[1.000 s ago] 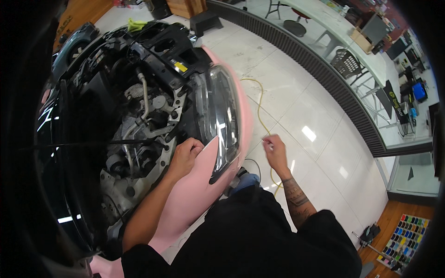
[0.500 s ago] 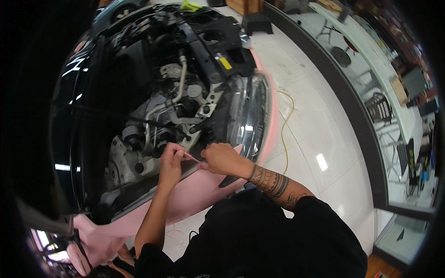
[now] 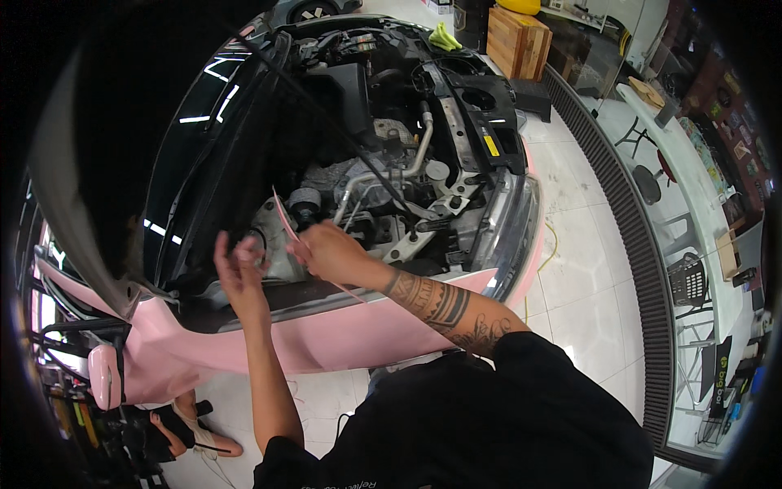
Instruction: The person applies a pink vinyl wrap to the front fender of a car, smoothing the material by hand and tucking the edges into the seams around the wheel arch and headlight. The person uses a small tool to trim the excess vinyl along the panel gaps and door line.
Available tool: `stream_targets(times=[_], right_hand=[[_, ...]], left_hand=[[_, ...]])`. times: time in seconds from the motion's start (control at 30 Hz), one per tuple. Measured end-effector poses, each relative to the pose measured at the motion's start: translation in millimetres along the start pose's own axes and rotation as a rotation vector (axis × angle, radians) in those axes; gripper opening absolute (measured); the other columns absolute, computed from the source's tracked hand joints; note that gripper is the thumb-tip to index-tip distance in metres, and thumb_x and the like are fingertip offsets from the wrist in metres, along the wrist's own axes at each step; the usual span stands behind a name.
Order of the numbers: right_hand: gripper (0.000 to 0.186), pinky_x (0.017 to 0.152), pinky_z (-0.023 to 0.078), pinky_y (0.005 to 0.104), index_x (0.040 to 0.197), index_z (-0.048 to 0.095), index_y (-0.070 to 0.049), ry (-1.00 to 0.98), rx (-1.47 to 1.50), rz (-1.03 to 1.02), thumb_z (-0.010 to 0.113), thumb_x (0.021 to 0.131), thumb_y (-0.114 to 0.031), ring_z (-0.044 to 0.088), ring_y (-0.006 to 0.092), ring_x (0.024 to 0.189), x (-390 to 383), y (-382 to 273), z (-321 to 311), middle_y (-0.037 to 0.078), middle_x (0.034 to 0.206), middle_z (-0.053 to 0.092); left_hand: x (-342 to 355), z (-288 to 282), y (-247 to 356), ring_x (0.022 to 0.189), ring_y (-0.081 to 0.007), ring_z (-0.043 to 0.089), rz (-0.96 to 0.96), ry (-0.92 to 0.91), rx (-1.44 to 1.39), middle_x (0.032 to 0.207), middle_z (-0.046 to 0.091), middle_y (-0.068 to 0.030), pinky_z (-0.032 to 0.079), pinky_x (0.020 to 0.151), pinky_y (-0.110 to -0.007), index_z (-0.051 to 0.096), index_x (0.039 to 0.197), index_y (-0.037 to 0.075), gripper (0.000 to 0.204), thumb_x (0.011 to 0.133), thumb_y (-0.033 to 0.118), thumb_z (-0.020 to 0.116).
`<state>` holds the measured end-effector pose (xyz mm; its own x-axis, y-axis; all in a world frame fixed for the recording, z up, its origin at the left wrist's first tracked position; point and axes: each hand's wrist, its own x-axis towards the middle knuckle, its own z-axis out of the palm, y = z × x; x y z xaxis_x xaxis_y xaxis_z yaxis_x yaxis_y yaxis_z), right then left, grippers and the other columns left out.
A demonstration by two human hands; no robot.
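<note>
The right hand (image 3: 326, 251) has its fingers clamped on a thin pink strip (image 3: 283, 213), right by the inner edge of the pink fender (image 3: 326, 332). Left hand (image 3: 241, 267)'s just beside it, fingers loosely apart.

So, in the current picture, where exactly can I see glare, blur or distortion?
In the head view, the left hand looks slightly blurred; in the same view, white reflections streak the dark glossy surface at left, and glare pales the tiled floor; the ridged dark strip bows with fisheye distortion, and the head view's outer rim darkens.
</note>
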<state>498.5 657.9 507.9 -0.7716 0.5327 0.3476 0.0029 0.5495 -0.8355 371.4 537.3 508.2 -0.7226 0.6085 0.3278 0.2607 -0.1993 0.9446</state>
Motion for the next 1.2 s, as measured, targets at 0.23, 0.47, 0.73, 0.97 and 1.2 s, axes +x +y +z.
stream_targets(times=[0.23, 0.47, 0.73, 0.97, 1.2], right_hand=[[0.04, 0.047, 0.045, 0.0318, 0.073, 0.065, 0.002, 0.21, 0.21, -0.065, 0.053, 0.097, -0.028, 0.055, 0.0175, 0.043, 33, -58, 62, 0.008, 0.052, 0.056], [0.015, 0.061, 0.049, 0.0391, 0.091, 0.067, 0.005, 0.274, 0.027, -0.363, 0.06, 0.087, -0.008, 0.063, 0.0336, 0.067, 21, -140, 101, 0.018, 0.08, 0.065], [0.055, 0.066, 0.053, 0.0232, 0.122, 0.057, 0.007, 0.081, 0.146, -0.088, 0.076, 0.07, 0.005, 0.061, 0.0108, 0.074, 5, -125, 30, 0.005, 0.086, 0.059], [0.044, 0.07, 0.051, 0.0358, 0.108, 0.068, -0.004, -0.337, -0.136, 0.102, 0.079, 0.075, -0.03, 0.064, 0.0233, 0.079, -8, -41, 107, 0.011, 0.087, 0.066], [0.027, 0.071, 0.051, 0.0442, 0.093, 0.069, -0.005, -0.451, -0.412, -0.127, 0.068, 0.082, -0.029, 0.064, 0.0332, 0.08, 19, -57, 175, 0.012, 0.086, 0.066]], left_hand=[[-31, -40, -28, 0.103, -0.0341, 0.062, 0.096, -0.829, 0.541, 0.109, 0.066, -0.0177, 0.047, 0.089, -0.041, 0.064, 0.108, 0.002, 0.023, 0.087, 0.012, 0.061], [-26, -81, -37, 0.103, -0.0288, 0.062, 0.236, -0.535, 0.229, 0.107, 0.065, -0.0195, 0.049, 0.087, -0.039, 0.062, 0.103, -0.004, 0.018, 0.09, 0.005, 0.055], [-4, -160, 4, 0.062, -0.017, 0.067, 0.109, -0.286, -0.029, 0.075, 0.069, -0.0138, 0.055, 0.058, -0.028, 0.063, 0.091, -0.006, 0.031, 0.101, 0.015, 0.042], [17, -218, 72, 0.063, -0.019, 0.067, 0.162, -0.038, 0.03, 0.076, 0.067, -0.0174, 0.054, 0.056, -0.027, 0.061, 0.09, -0.006, 0.036, 0.102, 0.025, 0.047], [44, -285, 130, 0.061, -0.0181, 0.067, 0.327, -0.044, 0.128, 0.079, 0.066, -0.016, 0.052, 0.051, -0.021, 0.06, 0.095, -0.006, 0.034, 0.102, 0.024, 0.048]])
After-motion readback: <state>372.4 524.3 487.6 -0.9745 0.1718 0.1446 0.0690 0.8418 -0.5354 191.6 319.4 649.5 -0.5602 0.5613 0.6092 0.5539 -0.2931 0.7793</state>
